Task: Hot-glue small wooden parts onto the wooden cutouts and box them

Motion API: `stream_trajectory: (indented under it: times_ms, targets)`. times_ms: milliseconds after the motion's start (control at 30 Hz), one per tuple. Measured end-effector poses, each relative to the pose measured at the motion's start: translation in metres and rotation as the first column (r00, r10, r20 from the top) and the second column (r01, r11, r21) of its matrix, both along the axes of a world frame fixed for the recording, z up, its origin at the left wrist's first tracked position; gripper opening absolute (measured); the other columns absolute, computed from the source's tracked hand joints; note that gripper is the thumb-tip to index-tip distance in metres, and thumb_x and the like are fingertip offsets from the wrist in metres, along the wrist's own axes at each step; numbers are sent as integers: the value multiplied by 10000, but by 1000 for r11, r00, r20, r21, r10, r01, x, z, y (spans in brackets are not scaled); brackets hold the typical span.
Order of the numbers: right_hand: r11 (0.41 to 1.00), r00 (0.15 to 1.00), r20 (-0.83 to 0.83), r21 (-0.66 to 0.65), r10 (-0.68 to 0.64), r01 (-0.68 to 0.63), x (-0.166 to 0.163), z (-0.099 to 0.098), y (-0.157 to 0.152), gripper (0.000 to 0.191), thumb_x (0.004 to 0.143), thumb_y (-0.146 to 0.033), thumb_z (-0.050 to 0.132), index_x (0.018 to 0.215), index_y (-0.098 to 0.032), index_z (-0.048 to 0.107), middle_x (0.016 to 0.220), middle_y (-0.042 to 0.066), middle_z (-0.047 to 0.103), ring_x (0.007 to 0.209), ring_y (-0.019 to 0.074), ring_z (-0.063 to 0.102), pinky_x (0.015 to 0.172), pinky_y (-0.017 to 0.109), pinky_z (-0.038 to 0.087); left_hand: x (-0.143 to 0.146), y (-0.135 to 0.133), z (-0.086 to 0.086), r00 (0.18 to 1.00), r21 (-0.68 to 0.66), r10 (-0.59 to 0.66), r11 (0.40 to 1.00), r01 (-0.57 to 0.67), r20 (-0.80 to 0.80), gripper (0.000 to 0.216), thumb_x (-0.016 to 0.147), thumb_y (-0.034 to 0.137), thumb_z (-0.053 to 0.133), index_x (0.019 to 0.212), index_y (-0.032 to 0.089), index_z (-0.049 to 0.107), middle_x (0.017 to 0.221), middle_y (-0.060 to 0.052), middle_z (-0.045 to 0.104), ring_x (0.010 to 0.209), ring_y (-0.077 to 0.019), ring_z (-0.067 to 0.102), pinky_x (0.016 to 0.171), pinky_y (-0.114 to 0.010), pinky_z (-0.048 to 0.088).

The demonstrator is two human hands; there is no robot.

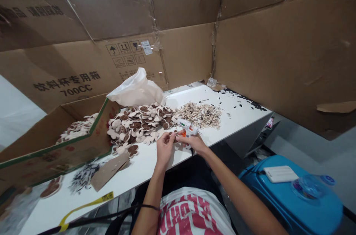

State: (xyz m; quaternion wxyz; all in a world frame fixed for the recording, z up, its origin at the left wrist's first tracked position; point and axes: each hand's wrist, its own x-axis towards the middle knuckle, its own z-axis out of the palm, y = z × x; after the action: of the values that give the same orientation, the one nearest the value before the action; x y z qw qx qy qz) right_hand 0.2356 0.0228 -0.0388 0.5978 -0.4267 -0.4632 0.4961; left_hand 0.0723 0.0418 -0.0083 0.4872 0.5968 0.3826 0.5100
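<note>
My left hand (164,145) pinches a small brown and cream felt piece (172,135) at the near edge of the white table (155,164). My right hand (191,141) is closed round the orange grip of a white hot glue gun (187,126), its nozzle pointing left toward the piece. Just behind my hands lies a heap of brown and cream mushroom-shaped felt pieces (137,123). To the right of it sits a pile of small tan bits (200,113).
An open cardboard box (52,142) with more felt pieces stands at the left, and a white plastic bag (136,90) lies behind the heap. Tall cardboard walls (278,53) fence the table. A blue case (289,198) with a white power bank is at lower right.
</note>
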Motion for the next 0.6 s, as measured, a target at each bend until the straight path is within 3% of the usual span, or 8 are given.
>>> stream_trajectory:
  times_ms: [300, 600]
  targets:
    - [998, 997, 25, 21, -67, 66, -1, -5, 5, 346, 814, -537, 842, 885, -208, 758, 583, -17, 642, 493, 155, 578, 544, 282, 465, 1, -5, 7, 998, -63, -53, 997, 55, 25, 406, 847, 534, 800, 974, 150, 772, 957, -103, 800, 867, -217, 751, 800, -305, 595]
    - [995, 995, -8, -24, -100, 99, -3, 0, 2, 385, 806, -562, 837, 866, -191, 751, 539, -14, 630, 471, 161, 580, 493, 267, 453, -2, -8, 12, 998, -83, -68, 994, 67, -3, 383, 809, 516, 835, 916, 153, 780, 915, -97, 794, 835, -215, 739, 741, -288, 585]
